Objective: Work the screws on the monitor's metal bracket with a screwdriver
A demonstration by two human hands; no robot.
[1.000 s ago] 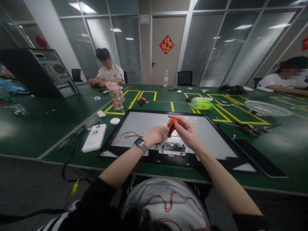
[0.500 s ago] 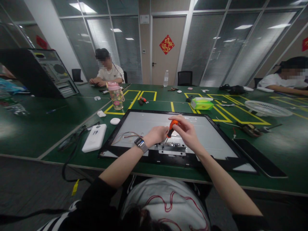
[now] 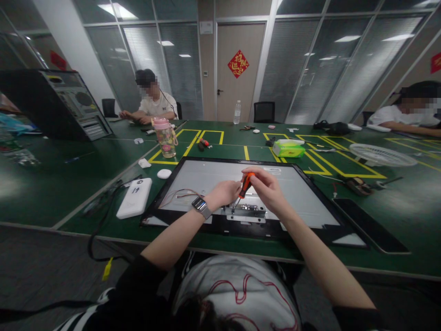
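A screwdriver (image 3: 247,185) with an orange and black handle leans at a tilt, its shaft pointing down to a metal bracket (image 3: 247,213). My right hand (image 3: 268,186) is closed around the handle. Just left of it, my left hand (image 3: 224,193) has its fingers curled together beside the screwdriver; whatever they pinch, if anything, is hidden. The bracket lies along the near edge of a large flat display panel (image 3: 289,184), grey with a black frame. Thin wires (image 3: 186,193) run across the panel's left part.
Left of the panel lie a white power bank (image 3: 134,198), a white oval case (image 3: 164,174) and black cables. A pink-lidded bottle (image 3: 166,140) stands behind. On the right are a black bar-shaped piece (image 3: 372,225) and a racket (image 3: 382,155). Two people sit across the table.
The screwdriver handle has turned slightly in my right hand, with its shaft still at the bracket. My left hand stays put. The person at the far left has moved their hands.
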